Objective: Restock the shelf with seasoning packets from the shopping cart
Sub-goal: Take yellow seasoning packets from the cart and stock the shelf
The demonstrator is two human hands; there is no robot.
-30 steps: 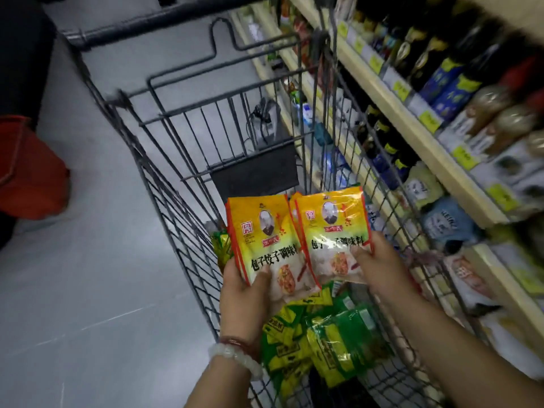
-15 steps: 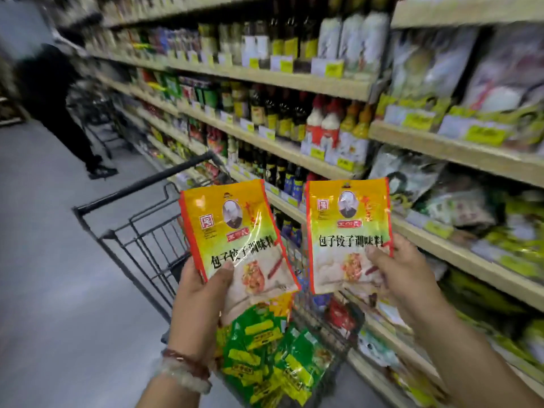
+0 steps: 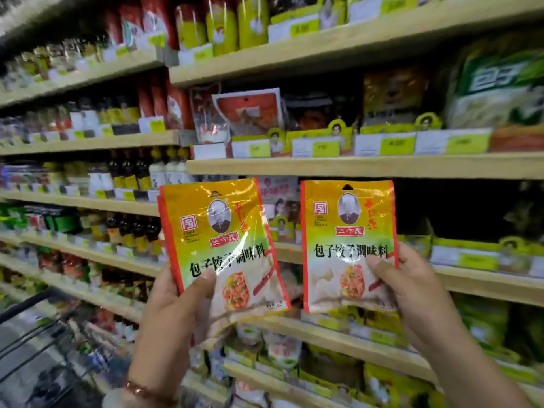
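I hold up two yellow-and-red seasoning packets in front of the shelving. My left hand [image 3: 173,307] grips the left packet [image 3: 219,245] by its lower left edge, thumb across the front; it seems to be more than one packet stacked. My right hand [image 3: 412,293] pinches the right packet [image 3: 347,245] at its lower right corner. Behind the right packet, the wooden shelf [image 3: 485,281] has a dark gap above it [image 3: 459,210]. The shopping cart [image 3: 38,346] shows only as dark wire bars at the lower left.
Wooden shelves run across the whole view. Bottles [image 3: 129,172] fill the left bays. Bagged seasonings [image 3: 250,113] and yellow price tags [image 3: 397,144] fill the right bays, with green bags [image 3: 497,86] at the upper right.
Both hands lifted the packets out of the cart and up to shelf height. My view swung from the cart basket to the shelves, and the packets moved apart.
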